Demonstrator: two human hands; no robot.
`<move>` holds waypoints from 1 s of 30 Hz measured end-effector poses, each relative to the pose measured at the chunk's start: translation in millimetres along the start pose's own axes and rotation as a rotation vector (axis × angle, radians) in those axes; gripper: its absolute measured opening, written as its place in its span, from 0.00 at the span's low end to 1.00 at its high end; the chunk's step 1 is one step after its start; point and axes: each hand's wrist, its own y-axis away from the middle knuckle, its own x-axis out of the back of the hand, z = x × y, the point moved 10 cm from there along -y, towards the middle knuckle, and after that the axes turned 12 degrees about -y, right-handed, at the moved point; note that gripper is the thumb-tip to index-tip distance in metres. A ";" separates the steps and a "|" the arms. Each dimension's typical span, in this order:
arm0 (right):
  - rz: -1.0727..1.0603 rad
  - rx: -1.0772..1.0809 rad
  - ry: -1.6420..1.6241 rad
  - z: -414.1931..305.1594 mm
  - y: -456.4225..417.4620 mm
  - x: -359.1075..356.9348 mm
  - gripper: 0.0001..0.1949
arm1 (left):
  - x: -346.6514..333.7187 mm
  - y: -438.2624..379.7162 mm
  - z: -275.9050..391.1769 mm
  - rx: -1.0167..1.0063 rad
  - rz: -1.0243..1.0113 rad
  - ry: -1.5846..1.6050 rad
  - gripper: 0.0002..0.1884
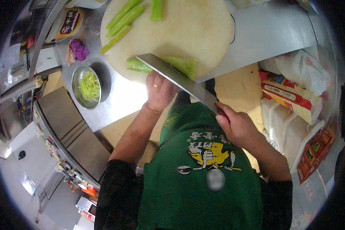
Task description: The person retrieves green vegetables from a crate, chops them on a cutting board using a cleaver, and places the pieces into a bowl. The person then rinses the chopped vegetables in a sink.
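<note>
My right hand (237, 123) grips the handle of a broad Chinese cleaver (178, 76). Its blade slants up and left across the near edge of a round cutting board (172, 37). My left hand (161, 90), with a ring on one finger, bends its fingers against a peeled green vegetable stem piece (138, 65). The blade partly hides those fingertips. Thin green slices (187, 65) lie fanned out on the board, just beyond the blade. Farther up the board rest several long green stem pieces (125, 20) and a shorter one (157, 10).
Left of the board, a metal bowl (86, 86) of green shreds stands on the steel table (109, 115), near a crumpled purple cloth (79, 50) and a labelled bucket (66, 24). Packaged goods (290, 96) and white containers (281, 120) are stacked at the right.
</note>
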 end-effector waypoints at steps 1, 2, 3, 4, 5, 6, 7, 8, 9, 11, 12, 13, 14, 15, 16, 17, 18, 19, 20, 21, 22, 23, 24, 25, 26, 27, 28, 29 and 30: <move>0.004 0.030 -0.042 -1.9 -2.2 2.0 0.22 | 0.8 0.9 -0.7 0.000 0.008 -0.008 0.22; -0.026 -0.012 -0.068 4.9 -0.7 1.8 0.22 | 0.2 3.3 -1.6 -0.001 0.016 -0.014 0.22; -0.025 -0.040 -0.055 3.9 3.5 3.4 0.22 | -1.3 5.1 -2.4 -0.001 0.024 -0.019 0.22; -0.033 -0.069 -0.041 0.1 13.1 4.9 0.22 | -1.3 9.2 -2.9 0.004 0.043 -0.026 0.22; -0.041 -0.099 -0.028 -3.3 23.3 6.0 0.22 | -7.0 14.4 -5.4 0.019 0.015 -0.055 0.23; -0.063 -0.107 -0.021 -6.7 35.7 6.0 0.24 | -6.0 13.7 -5.0 0.021 0.035 -0.062 0.23; -0.094 -0.144 -0.011 -6.4 44.3 6.0 0.24 | -4.0 11.4 -5.3 0.024 0.064 -0.076 0.24; -0.125 -0.180 -0.001 -5.9 51.9 6.1 0.25 | -2.2 9.9 -4.6 0.015 0.064 -0.071 0.24; -0.153 -0.220 0.006 -6.1 57.4 6.8 0.25 | -0.1 8.1 -3.9 0.002 0.064 -0.061 0.24; -0.169 -0.252 0.040 -8.8 60.8 10.8 0.25 | -0.4 8.1 -3.1 -0.010 0.055 -0.055 0.24; -0.168 -0.251 0.040 -8.7 61.3 11.6 0.25 | -1.7 9.4 -3.5 -0.011 0.046 -0.058 0.24; -0.168 -0.249 0.041 -8.6 61.1 11.9 0.25 | -2.8 11.0 -3.8 -0.011 0.036 -0.063 0.24; -0.168 -0.263 0.061 -7.5 58.9 11.8 0.24 | -3.4 12.1 -2.4 0.002 0.041 -0.124 0.24; -0.167 -0.278 0.078 -6.3 54.8 10.7 0.24 | -4.3 11.9 -1.7 0.011 0.040 -0.094 0.25; -0.167 -0.292 0.096 -4.6 49.7 9.7 0.23 | -4.6 10.6 -1.4 0.020 0.039 -0.065 0.25; -0.138 -0.237 0.084 -3.1 36.8 7.8 0.23 | -3.5 8.9 -2.1 0.030 0.039 -0.037 0.26; -0.102 -0.185 0.069 3.7 21.4 2.6 0.22 | 1.7 1.1 -0.3 0.001 0.037 -0.035 0.23; -0.064 -0.124 0.062 7.7 10.2 -2.3 0.22 | 1.8 0.4 -2.2 0.007 0.046 -0.034 0.22; 0.021 0.041 0.038 -3.5 6.3 -1.3 0.21 | 0.9 1.2 -3.8 0.012 0.055 -0.031 0.22; 0.009 0.010 0.025 -1.4 6.4 -0.9 0.21 | -0.4 4.0 -5.1 0.020 0.059 -0.034 0.22; -0.002 -0.021 0.013 -1.2 8.7 1.3 0.21 | 1.3 5.8 -5.9 0.015 0.088 -0.010 0.23; -0.012 -0.053 0.000 -1.9 12.7 4.3 0.21 | -0.4 5.1 -6.0 0.005 0.073 -0.022 0.23; -0.059 -0.082 0.010 -5.6 23.9 5.4 0.23 | -1.1 5.6 -5.8 0.002 0.054 -0.032 0.23; -0.099 -0.136 0.011 -7.8 33.9 7.0 0.23 | -2.8 6.7 -4.5 -0.004 0.032 -0.041 0.23; -0.139 -0.189 0.013 -10.2 43.2 8.9 0.24 | -2.3 9.3 -4.4 0.003 0.039 -0.048 0.23; -0.175 -0.243 0.015 -11.1 50.5 10.2 0.25 | -2.5 11.0 -4.9 0.008 0.049 -0.052 0.23; -0.200 -0.282 0.031 -9.5 55.3 11.3 0.26 | -2.5 12.9 -5.3 0.013 0.059 -0.057 0.22; -0.192 -0.279 0.040 -9.7 55.4 12.7 0.25 | -1.8 14.0 -5.6 0.019 0.069 -0.064 0.22; -0.184 -0.275 0.048 -9.3 55.0 13.4 0.25 | -1.7 9.5 -3.3 0.003 0.043 -0.071 0.23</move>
